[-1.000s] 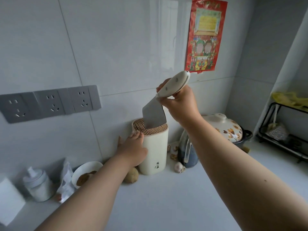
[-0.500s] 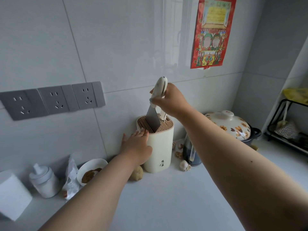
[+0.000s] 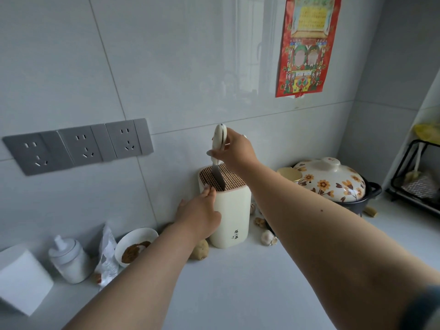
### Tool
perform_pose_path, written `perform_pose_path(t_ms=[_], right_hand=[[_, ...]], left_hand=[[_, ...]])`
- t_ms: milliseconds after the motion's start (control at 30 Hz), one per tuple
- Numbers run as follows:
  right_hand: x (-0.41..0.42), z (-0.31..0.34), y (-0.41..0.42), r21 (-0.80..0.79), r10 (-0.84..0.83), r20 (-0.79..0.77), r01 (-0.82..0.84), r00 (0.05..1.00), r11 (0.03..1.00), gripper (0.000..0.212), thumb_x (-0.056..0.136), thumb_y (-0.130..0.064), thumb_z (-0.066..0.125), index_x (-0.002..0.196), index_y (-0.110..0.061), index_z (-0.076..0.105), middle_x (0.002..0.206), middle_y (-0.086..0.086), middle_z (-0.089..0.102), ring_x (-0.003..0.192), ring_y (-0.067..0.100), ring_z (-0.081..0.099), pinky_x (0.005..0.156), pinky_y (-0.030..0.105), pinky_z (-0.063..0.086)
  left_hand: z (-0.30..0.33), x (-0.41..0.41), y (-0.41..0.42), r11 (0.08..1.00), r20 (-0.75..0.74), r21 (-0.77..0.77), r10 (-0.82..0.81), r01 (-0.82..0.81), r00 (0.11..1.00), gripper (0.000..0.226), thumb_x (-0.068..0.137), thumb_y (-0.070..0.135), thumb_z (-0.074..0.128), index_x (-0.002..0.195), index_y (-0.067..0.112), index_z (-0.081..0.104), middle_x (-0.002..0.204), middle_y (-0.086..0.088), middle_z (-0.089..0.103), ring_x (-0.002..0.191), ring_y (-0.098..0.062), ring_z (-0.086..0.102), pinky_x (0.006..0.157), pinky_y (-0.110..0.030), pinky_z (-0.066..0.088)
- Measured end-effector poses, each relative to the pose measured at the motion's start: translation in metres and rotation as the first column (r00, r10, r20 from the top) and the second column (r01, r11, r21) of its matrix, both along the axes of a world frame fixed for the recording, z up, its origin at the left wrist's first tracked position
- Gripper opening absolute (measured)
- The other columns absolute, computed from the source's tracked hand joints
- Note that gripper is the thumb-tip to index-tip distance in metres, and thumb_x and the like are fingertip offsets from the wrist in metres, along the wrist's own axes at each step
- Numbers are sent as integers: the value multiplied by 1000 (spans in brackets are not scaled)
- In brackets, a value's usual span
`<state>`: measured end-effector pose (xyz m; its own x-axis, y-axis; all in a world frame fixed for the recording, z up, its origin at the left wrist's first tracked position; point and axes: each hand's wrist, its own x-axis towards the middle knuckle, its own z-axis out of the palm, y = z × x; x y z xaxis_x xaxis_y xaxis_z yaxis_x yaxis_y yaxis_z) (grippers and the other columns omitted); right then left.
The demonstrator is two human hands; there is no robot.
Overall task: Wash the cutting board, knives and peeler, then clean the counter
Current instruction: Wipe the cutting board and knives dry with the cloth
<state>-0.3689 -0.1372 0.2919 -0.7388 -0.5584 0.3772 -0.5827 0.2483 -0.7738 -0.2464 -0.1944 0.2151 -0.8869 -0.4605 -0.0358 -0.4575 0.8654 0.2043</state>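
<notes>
I am holding the knife (image 3: 218,153) by its handle in my right hand (image 3: 234,150), blade pointing straight down into the knife block (image 3: 229,210); my left hand (image 3: 200,214) is steadying the block's side.

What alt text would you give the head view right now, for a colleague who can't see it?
The right hand grips a cream-handled knife, its blade partly lowered into a cream knife holder on a white counter, while the left hand holds the holder's side. A bowl, garlic and a floral pot stand nearby along the tiled wall.
</notes>
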Motion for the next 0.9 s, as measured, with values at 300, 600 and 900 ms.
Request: perform_pose_path(t_ms=[300, 600, 900], right_hand=[[-5, -25, -13, 229, -28, 90, 7, 996, 973, 28, 87, -27, 68, 97, -14, 45, 74, -3, 51, 83, 22, 54, 72, 27, 34], [6, -57, 10, 222, -65, 113, 38, 992, 974, 24, 94, -31, 59, 113, -17, 60, 90, 0, 57, 80, 20, 56, 53, 23, 36], [19, -59, 91, 103, -82, 216, 61, 973, 993, 46, 98, -43, 48, 134, -15, 52, 128, 5, 61, 117, 22, 56, 89, 28, 41]], left_hand=[[-2, 1, 3, 1000, -12, -23, 0, 0, 1000, 70, 91, 22, 36, 155, 18, 8, 163, 5, 0, 144, -21, 26, 113, -42, 29], [-8, -3, 4, 999, -1, -21, 25, -25, 1000, 73, 90, 26, 41, 154, 23, 7, 162, 11, 0, 136, -25, 38, 108, -47, 35], [-12, -3, 27, 973, 8, 221, 64, -64, 998, 96, 82, 25, 57, 154, 16, -6, 161, 5, -13, 147, -22, 17, 115, -31, 26]])
